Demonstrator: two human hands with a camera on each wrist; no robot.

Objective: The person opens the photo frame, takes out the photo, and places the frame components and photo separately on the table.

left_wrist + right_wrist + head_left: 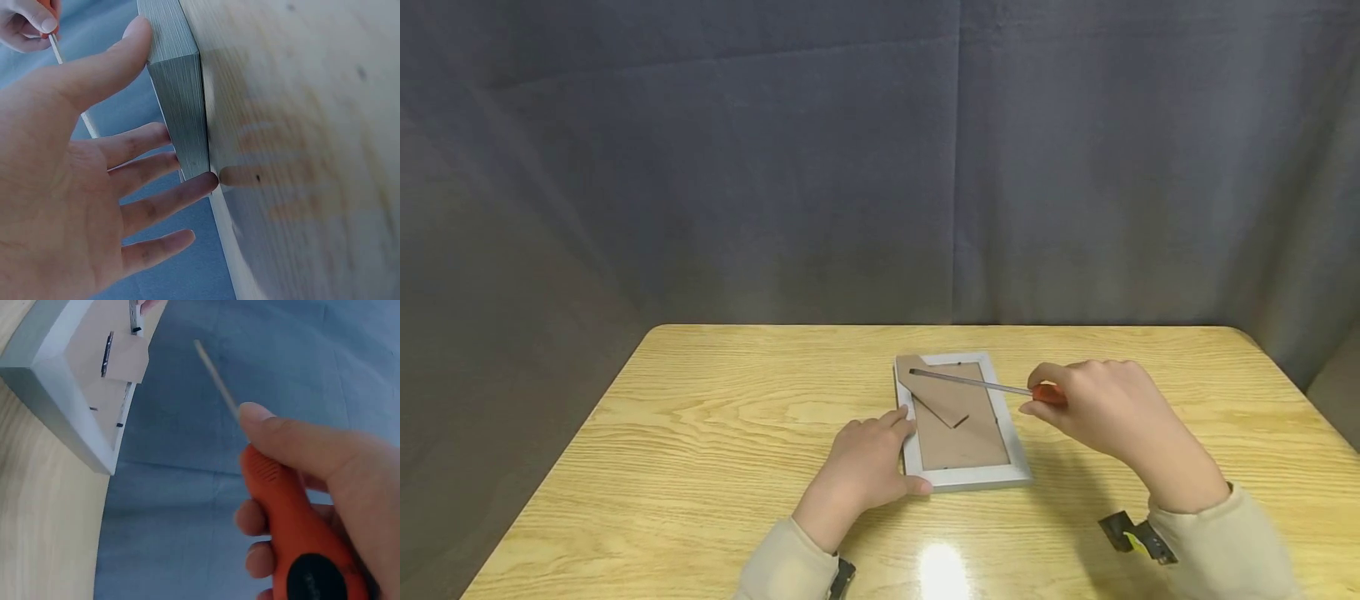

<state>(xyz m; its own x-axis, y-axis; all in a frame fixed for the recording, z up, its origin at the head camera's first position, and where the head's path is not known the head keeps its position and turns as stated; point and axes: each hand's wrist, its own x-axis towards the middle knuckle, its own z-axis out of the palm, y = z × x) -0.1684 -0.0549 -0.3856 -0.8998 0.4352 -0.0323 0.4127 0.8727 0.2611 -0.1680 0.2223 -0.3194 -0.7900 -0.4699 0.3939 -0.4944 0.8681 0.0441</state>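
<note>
A picture frame (966,477) with a silvery-white border lies face down on the table, its brown backboard (967,447) and angled stand flap (934,398) facing up. My left hand (867,460) touches its near left corner: the thumb rests along the near edge, the fairly straight, spread fingers against the left side (178,106). My right hand (1108,408) grips the red-orange handle (281,512) of a screwdriver (970,382), thumb near the shaft. The long metal shaft points left across the frame; its tip is held in the air over the backboard.
The light wood-grain table (722,417) extends around the frame on all sides. Behind it hangs a dark grey-blue curtain (820,183). Small dark tabs (958,363) sit along the inner edge of the frame's border.
</note>
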